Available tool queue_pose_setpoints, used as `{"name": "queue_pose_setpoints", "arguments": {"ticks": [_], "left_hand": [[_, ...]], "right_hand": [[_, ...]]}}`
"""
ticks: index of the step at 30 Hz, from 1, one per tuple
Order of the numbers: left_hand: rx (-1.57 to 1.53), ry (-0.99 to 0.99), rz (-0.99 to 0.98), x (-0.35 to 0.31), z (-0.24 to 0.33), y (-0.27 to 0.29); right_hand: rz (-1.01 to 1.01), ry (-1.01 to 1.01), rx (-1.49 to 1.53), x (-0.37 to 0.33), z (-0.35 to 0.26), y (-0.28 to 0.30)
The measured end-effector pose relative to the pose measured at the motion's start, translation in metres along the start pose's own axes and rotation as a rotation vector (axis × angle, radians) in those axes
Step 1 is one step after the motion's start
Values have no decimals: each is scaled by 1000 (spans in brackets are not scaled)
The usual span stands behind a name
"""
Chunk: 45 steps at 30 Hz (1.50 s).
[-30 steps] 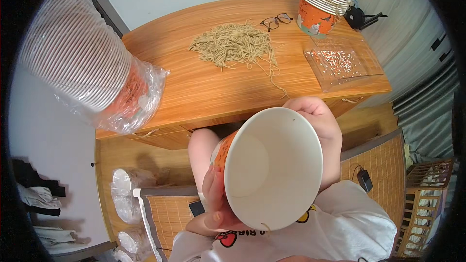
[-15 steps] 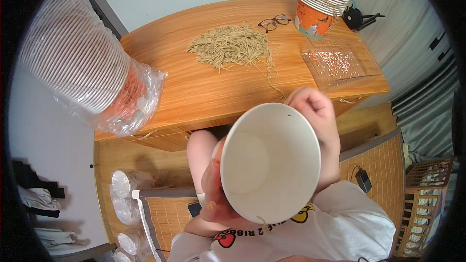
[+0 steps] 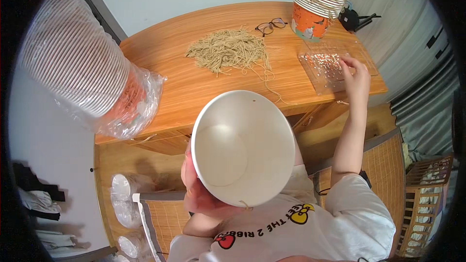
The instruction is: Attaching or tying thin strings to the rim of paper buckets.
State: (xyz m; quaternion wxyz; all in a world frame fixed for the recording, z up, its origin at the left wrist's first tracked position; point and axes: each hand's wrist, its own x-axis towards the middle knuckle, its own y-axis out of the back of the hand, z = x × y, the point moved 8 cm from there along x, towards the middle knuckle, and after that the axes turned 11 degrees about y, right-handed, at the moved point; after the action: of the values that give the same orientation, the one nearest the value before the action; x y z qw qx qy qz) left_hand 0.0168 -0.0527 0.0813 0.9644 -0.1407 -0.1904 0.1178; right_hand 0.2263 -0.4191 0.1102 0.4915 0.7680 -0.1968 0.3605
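Observation:
My left hand (image 3: 206,191) is wrapped round the outside of a white-lined paper bucket (image 3: 264,150), tilted so that its mouth faces up at me. A small hole shows near the bucket's far rim, and a short bit of cord sits at the near rim. On the right of the desk, my right hand (image 3: 357,73) reaches over a clear plastic tray (image 3: 323,86) of small red and white pieces (image 3: 324,62). Its thumb and fingertips are pinched together at the pieces; whatever they hold is too small to make out.
A pile of tan cords (image 3: 228,51) lies mid-desk, with eyeglasses (image 3: 272,26) behind it. Nested orange buckets (image 3: 310,22) stand at the back right, beside a black object (image 3: 350,19). A tall bagged bucket stack (image 3: 82,58) rises at left. Wrapped stacks (image 3: 127,189) lie on the floor.
My right hand has left the bucket's far rim and moved right and away to the tray of small pieces. The bucket has shifted left and slightly farther off in my left hand.

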Motion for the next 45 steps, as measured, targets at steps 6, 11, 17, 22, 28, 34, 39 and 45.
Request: {"name": "queue_pose_setpoints", "arguments": {"ticks": [6, 11, 17, 22, 28, 34, 39, 45], "left_hand": [[9, 29, 32, 12, 3, 5], [12, 46, 58, 18, 7, 7], [-13, 77, 48, 20, 13, 14], [-64, 97, 32, 24, 20, 22], [-233, 650, 160, -13, -18, 26], [-753, 993, 328, -13, -38, -3], [-912, 1048, -100, -9, -59, -5], [-386, 409, 101, -1, -33, 32]], "right_hand": [[272, -76, 278, -39, -43, 21], [-535, 373, 1089, -105, -210, -29], [-1293, 743, 1616, -190, -290, -5], [-635, 524, 1986, -113, -208, 40], [-209, 106, 1565, -85, -186, 32], [-365, -18, 1955, -118, -193, 24], [-480, 834, 2105, -107, -226, 42], [-483, 737, 1680, -110, -222, 50]]}}
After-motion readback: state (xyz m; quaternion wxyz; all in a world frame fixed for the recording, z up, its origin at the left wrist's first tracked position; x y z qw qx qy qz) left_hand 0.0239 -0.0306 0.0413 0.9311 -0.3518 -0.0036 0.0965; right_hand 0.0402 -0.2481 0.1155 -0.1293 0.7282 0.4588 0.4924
